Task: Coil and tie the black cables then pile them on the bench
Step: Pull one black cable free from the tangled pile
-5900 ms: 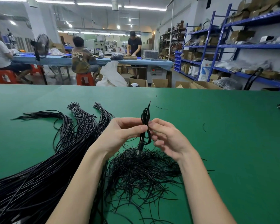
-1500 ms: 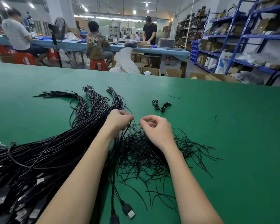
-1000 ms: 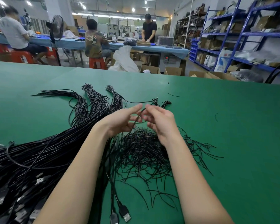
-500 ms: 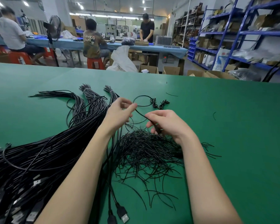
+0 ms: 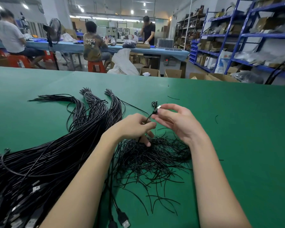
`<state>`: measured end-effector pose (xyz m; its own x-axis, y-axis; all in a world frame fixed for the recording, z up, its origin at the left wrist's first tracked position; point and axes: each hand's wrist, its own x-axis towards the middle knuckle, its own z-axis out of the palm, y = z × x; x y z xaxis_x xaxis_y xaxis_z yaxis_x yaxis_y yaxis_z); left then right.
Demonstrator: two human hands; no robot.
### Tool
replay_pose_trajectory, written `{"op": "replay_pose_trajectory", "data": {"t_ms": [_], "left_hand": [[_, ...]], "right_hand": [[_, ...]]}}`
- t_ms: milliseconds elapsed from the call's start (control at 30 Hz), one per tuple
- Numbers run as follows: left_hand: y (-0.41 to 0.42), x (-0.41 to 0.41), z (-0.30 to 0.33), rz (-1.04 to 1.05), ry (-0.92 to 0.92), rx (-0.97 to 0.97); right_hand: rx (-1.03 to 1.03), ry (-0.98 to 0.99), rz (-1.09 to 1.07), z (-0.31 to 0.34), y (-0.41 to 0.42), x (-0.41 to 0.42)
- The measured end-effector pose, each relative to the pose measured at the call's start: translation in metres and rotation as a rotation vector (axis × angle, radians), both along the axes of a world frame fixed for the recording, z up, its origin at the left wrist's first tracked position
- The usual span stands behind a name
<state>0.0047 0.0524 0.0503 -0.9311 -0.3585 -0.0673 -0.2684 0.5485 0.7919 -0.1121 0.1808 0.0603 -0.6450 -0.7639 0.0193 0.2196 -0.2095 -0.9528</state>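
My left hand (image 5: 135, 125) pinches a thin black cable (image 5: 148, 116) between thumb and fingers, just above a heap of short black ties (image 5: 155, 160). My right hand (image 5: 178, 124) holds the same cable's small metal-tipped plug (image 5: 157, 110) between thumb and forefinger, its other fingers spread. The cable runs taut and short between the two hands. A long thick bundle of loose black cables (image 5: 56, 155) lies across the green bench (image 5: 229, 137) on my left. One small coiled, tied cable (image 5: 153, 103) lies just beyond my hands.
USB plugs (image 5: 122, 219) lie at the near edge between my forearms. Stray tie pieces (image 5: 216, 119) dot the bench at right. Beyond the bench, people work at a blue table (image 5: 69, 46); cardboard boxes and blue shelving (image 5: 247, 35) stand at right.
The tied coil held earlier now lies on the bench. Since half a second ago, the wide cable loop is gone; my right hand has risen with the plug end, and my left pinches the cable below.
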Motion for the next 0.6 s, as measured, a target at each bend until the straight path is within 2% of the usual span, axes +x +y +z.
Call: {"op": "replay_pose_trajectory", "data": {"t_ms": [100,200,300,333,400,467,533,600], "left_hand": [[0.005,-0.005,-0.001,0.0,0.004,0.191],[0.006,-0.01,-0.005,0.055,0.118,0.389],[-0.003,-0.014,-0.012,0.154,0.244,0.332],[-0.005,-0.015,-0.013,0.178,0.281,0.337],[-0.008,-0.016,-0.013,0.217,0.351,0.432],[-0.009,-0.017,-0.011,0.237,0.398,0.525],[-0.008,-0.018,-0.008,0.222,0.41,0.582],[-0.006,-0.015,-0.006,0.166,0.381,0.581]], "right_hand": [[0.004,0.19,-0.002,-0.004,-0.007,0.005],[-0.015,0.336,-0.09,-0.006,-0.013,0.005],[0.17,0.524,-0.269,-0.015,-0.013,0.0],[0.226,0.528,-0.202,-0.017,-0.012,0.0],[0.317,0.56,0.067,-0.021,-0.011,0.003],[0.395,0.69,0.264,-0.025,-0.013,0.01],[0.37,0.747,0.295,-0.027,-0.018,0.02],[0.277,0.7,0.229,-0.026,-0.022,0.026]]}}
